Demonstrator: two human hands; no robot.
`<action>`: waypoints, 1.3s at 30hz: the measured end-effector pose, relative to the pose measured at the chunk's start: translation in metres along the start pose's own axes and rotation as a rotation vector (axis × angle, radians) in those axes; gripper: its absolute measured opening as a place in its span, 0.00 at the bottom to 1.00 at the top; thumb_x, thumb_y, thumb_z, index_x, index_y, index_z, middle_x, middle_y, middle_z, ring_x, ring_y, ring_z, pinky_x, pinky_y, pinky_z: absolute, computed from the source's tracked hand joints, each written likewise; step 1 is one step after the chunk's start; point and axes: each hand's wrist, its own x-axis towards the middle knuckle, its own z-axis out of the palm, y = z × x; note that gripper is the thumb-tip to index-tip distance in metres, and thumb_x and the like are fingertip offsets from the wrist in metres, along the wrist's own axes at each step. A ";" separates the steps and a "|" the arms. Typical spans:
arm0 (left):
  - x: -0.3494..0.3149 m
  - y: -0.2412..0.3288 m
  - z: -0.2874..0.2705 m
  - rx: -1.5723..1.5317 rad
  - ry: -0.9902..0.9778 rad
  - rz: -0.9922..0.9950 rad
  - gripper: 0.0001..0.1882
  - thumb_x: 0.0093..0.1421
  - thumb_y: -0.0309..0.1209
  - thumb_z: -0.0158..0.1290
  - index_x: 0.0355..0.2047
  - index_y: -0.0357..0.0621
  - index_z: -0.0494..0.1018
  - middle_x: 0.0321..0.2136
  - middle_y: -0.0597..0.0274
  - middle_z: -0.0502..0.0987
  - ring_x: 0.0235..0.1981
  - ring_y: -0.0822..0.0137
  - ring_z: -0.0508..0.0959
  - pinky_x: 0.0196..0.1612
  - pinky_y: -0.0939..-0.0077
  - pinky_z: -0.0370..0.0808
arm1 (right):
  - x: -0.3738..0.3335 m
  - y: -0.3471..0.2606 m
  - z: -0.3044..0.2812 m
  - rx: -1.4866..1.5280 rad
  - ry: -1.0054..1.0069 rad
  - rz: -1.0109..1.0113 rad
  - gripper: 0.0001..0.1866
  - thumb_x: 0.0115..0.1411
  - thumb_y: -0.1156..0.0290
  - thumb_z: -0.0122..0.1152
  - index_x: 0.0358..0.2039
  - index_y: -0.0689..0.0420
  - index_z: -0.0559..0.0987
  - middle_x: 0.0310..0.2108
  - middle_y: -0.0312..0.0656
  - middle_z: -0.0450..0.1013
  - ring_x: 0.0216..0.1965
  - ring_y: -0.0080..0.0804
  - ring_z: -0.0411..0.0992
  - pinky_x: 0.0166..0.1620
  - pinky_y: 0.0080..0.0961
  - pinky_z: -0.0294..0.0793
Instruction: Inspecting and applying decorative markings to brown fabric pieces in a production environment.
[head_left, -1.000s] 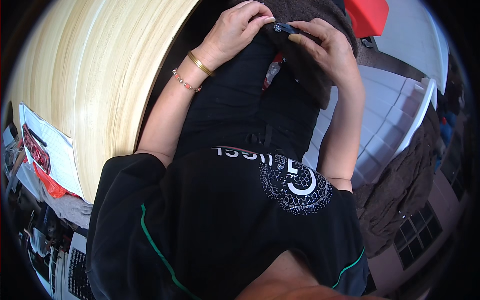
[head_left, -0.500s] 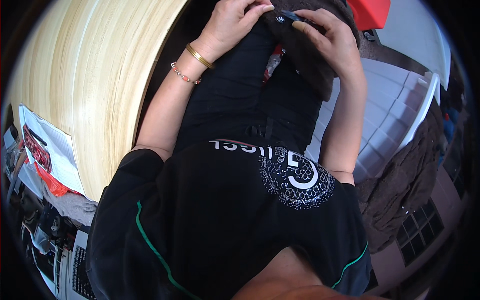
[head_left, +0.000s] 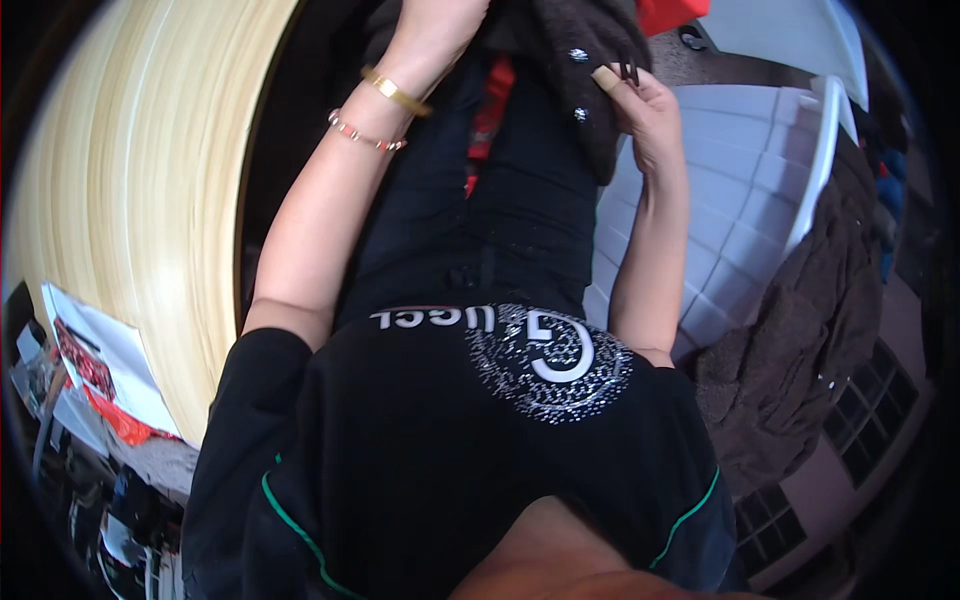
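Note:
A dark brown fuzzy garment lies over my lap at the top of the view. Two shiny silver button-like ornaments sit along its edge. My right hand is closed on that edge, its thumb pressed beside the ornaments. Thin dark loops stand out by its fingers; I cannot make out what they belong to. My left hand reaches over the garment's left part, and the upper frame edge cuts off its fingers. Whether it holds anything is hidden.
A pale wood-grained table curves along the left, with a printed sheet on its near edge. On the right stands a white plastic tub, with more brown fuzzy cloth beside it. A red object is at the top.
The blue-grey pointed tool by my right fingers no longer shows. Both hands have moved apart, the left out past the top edge, the right lower. The view has shifted.

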 end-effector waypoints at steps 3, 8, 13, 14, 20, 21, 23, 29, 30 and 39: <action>-0.009 -0.006 0.018 0.082 -0.061 -0.047 0.08 0.68 0.25 0.55 0.44 0.33 0.79 0.44 0.60 0.82 0.47 0.70 0.81 0.54 0.79 0.77 | 0.005 0.005 -0.022 0.159 -0.011 0.131 0.05 0.68 0.66 0.63 0.36 0.52 0.79 0.20 0.20 0.63 0.17 0.08 0.54 0.20 0.12 0.48; -0.041 -0.005 0.037 0.547 -0.061 0.291 0.09 0.62 0.27 0.60 0.43 0.43 0.81 0.38 0.60 0.76 0.34 0.69 0.80 0.39 0.75 0.78 | 0.010 0.017 -0.034 0.191 -0.047 0.156 0.13 0.69 0.64 0.61 0.27 0.47 0.71 0.19 0.22 0.60 0.16 0.08 0.52 0.19 0.12 0.48; -0.056 -0.018 0.050 0.844 -0.185 0.290 0.15 0.58 0.32 0.65 0.45 0.48 0.81 0.37 0.60 0.74 0.36 0.61 0.78 0.40 0.70 0.77 | 0.011 0.021 -0.035 0.212 -0.076 0.161 0.13 0.69 0.63 0.62 0.27 0.47 0.72 0.19 0.21 0.60 0.16 0.07 0.52 0.19 0.12 0.47; -0.055 -0.022 0.052 0.886 -0.188 0.306 0.16 0.57 0.34 0.66 0.46 0.50 0.81 0.36 0.60 0.73 0.36 0.60 0.78 0.41 0.67 0.77 | 0.011 0.021 -0.036 0.225 -0.086 0.167 0.13 0.69 0.62 0.62 0.27 0.47 0.72 0.19 0.20 0.60 0.16 0.07 0.52 0.19 0.12 0.47; -0.047 -0.039 0.056 0.873 -0.246 0.225 0.15 0.58 0.35 0.64 0.47 0.50 0.82 0.33 0.61 0.73 0.34 0.62 0.77 0.39 0.67 0.76 | 0.008 0.022 -0.039 0.314 -0.195 0.196 0.12 0.69 0.62 0.62 0.28 0.47 0.73 0.18 0.20 0.60 0.15 0.07 0.52 0.19 0.12 0.48; -0.046 -0.041 0.057 0.883 -0.245 0.206 0.15 0.58 0.35 0.64 0.47 0.50 0.82 0.33 0.61 0.73 0.34 0.62 0.77 0.39 0.67 0.76 | 0.008 0.023 -0.039 0.297 -0.190 0.212 0.12 0.69 0.62 0.62 0.28 0.47 0.73 0.18 0.20 0.60 0.15 0.07 0.52 0.19 0.12 0.48; -0.043 -0.044 0.057 0.861 -0.259 0.206 0.12 0.59 0.35 0.64 0.42 0.49 0.84 0.30 0.62 0.73 0.32 0.63 0.77 0.37 0.68 0.76 | 0.008 0.024 -0.039 0.296 -0.178 0.200 0.11 0.69 0.62 0.62 0.29 0.47 0.73 0.18 0.20 0.60 0.15 0.07 0.52 0.19 0.11 0.48; -0.039 -0.039 0.047 0.864 -0.274 0.181 0.07 0.59 0.33 0.63 0.36 0.45 0.84 0.28 0.61 0.73 0.29 0.65 0.76 0.36 0.71 0.75 | 0.006 0.022 -0.039 0.279 -0.207 0.222 0.09 0.69 0.63 0.62 0.31 0.47 0.75 0.19 0.20 0.60 0.16 0.07 0.52 0.19 0.12 0.48; -0.040 -0.036 0.044 0.864 -0.275 0.179 0.07 0.59 0.33 0.63 0.36 0.45 0.84 0.28 0.61 0.73 0.29 0.65 0.76 0.36 0.71 0.75 | 0.005 0.021 -0.038 0.262 -0.196 0.230 0.09 0.69 0.63 0.62 0.31 0.47 0.75 0.19 0.20 0.60 0.16 0.07 0.52 0.19 0.12 0.48; -0.058 0.007 0.036 0.657 -0.332 0.277 0.06 0.62 0.28 0.61 0.35 0.39 0.81 0.36 0.61 0.77 0.33 0.68 0.77 0.38 0.75 0.75 | -0.008 0.008 -0.018 -0.042 -0.115 -0.059 0.14 0.67 0.66 0.64 0.50 0.57 0.80 0.27 0.23 0.71 0.25 0.08 0.63 0.26 0.11 0.57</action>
